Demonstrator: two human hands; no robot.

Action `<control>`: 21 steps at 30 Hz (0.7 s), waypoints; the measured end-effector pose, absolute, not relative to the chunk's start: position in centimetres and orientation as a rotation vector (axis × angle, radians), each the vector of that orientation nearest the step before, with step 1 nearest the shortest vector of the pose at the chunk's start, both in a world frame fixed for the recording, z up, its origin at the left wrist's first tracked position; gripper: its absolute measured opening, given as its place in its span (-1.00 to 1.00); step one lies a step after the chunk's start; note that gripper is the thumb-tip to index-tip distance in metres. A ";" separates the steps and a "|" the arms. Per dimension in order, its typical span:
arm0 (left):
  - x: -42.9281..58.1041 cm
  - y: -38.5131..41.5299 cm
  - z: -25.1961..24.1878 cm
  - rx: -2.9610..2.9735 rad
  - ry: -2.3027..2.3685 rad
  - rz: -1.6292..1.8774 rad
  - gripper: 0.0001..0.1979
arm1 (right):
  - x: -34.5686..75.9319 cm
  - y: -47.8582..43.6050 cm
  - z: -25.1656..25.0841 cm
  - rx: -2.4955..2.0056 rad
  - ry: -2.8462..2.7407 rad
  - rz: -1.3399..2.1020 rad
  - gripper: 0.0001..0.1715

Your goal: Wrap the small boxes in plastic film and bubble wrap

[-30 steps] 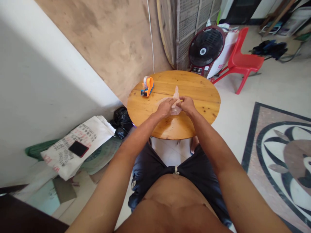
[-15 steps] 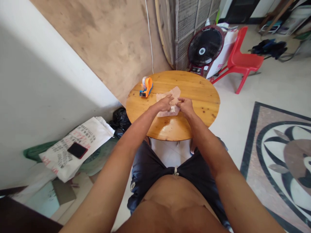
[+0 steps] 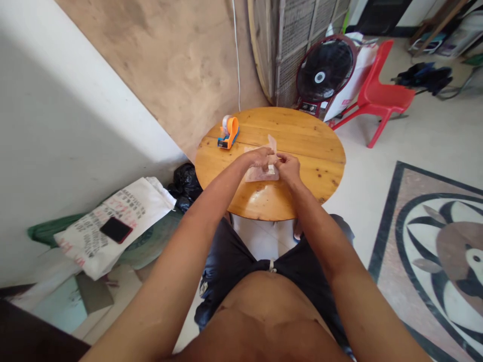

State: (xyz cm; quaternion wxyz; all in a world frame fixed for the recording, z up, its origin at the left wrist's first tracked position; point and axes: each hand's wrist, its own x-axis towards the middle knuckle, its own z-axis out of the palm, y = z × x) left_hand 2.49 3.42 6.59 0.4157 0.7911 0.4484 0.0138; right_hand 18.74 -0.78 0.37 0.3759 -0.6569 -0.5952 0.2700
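Note:
A thin, translucent whitish sheet (image 3: 258, 175), plastic or paper, lies partly folded on the round wooden table (image 3: 317, 136). One corner stands up behind my fingers. My left hand (image 3: 261, 158) reaches over the sheet, its fingers bent in at the right-hand side. Close against it, my right hand (image 3: 289, 167) is closed and pinches the sheet's right edge. The fingertips of both hands nearly meet, and they hide part of the sheet. A small pale patch shows under my left fingers. An orange and blue tape dispenser (image 3: 229, 132) with a roll of clear tape stands at the table's back left.
A white woven sack (image 3: 147, 201) with a black phone (image 3: 116, 230) on it lies at the left, beside black plastic bags (image 3: 186, 183). Behind the table stand a dark red fan (image 3: 326, 70) and a red plastic chair (image 3: 388, 95). A wall runs along the left.
My left fingers have drawn in from a spread position towards my right hand. The sheet's raised corner has shifted and narrowed as its right side is folded. The view has moved slightly.

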 end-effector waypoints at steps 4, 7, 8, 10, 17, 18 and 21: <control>2.4 3.8 5.6 1.931 1.136 0.077 -0.09 | 17.8 -0.8 1.0 -1.730 -1.455 0.725 -0.48; 2.5 3.8 4.8 1.882 1.128 0.131 -0.08 | 17.6 -0.7 0.9 -1.704 -1.396 0.734 -0.49; 2.5 3.8 4.6 1.870 1.125 0.156 -0.08 | 17.6 -0.6 0.8 -1.689 -1.382 0.730 -0.49; 2.5 3.8 4.3 1.839 1.131 0.195 -0.07 | 17.9 -0.5 0.5 -1.652 -1.337 0.747 -0.50; 2.5 3.8 3.4 1.818 1.135 0.204 -0.13 | 18.8 -1.0 0.5 -1.494 -0.938 0.989 -0.49; 2.6 3.7 3.3 1.820 1.137 0.224 -0.18 | 18.9 -1.1 0.5 -1.483 -0.921 0.991 -0.51; 2.8 3.3 3.2 1.821 1.153 0.289 -0.34 | 19.0 -1.2 0.7 -1.480 -0.932 0.983 -0.50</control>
